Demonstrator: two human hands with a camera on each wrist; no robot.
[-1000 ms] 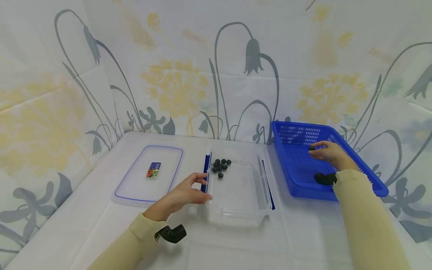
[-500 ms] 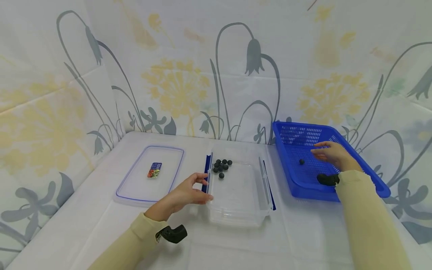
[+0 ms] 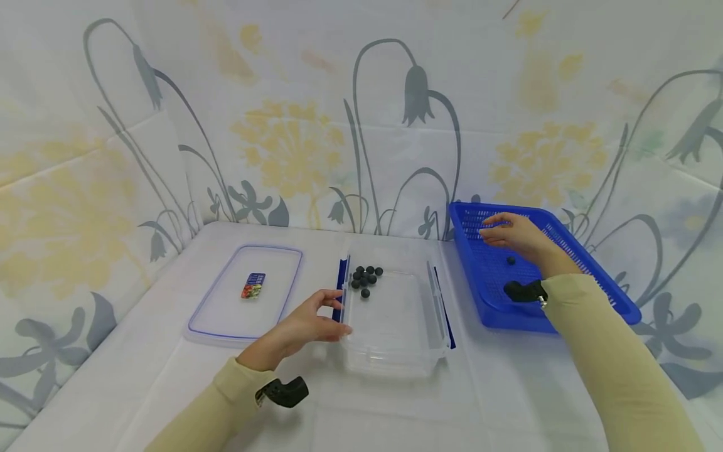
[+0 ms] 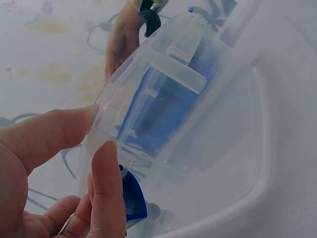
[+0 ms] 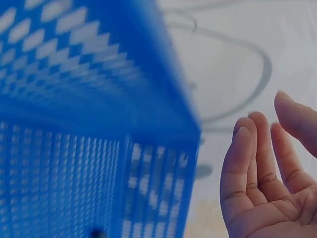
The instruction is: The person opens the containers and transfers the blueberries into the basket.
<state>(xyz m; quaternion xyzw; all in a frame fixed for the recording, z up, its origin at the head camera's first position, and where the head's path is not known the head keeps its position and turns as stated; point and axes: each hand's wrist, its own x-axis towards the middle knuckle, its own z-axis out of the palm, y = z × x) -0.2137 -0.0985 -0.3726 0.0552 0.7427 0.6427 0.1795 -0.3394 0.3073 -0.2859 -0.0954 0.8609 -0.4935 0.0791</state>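
Currently, the left hand point(image 3: 307, 323) is gripping a clear container point(image 3: 390, 361) and the right hand point(image 3: 522, 238) is hovering over a blue basket point(image 3: 511, 319)

Nearest, two pale yellow sleeves point(image 3: 203, 411) are reaching across the white bench point(image 3: 361, 417), and a black device point(image 3: 287, 393) is sitting at each wrist. A little farther, the left hand is pinching the left rim of the clear container between thumb and fingers. To the left, a lid point(image 3: 226, 320) with blue edge is lying flat, bearing a small colourful label point(image 3: 253, 285). In the far left part of the clear container, several dark balls point(image 3: 362, 276) are lying close together. To the right, the right hand is showing a wide gap between its thumb and softly bent fingers. Near it, a single dark ball point(image 3: 511, 260) is resting on the floor of the blue basket. Farthest, a flowered cloth point(image 3: 186, 69) is hanging behind everything.
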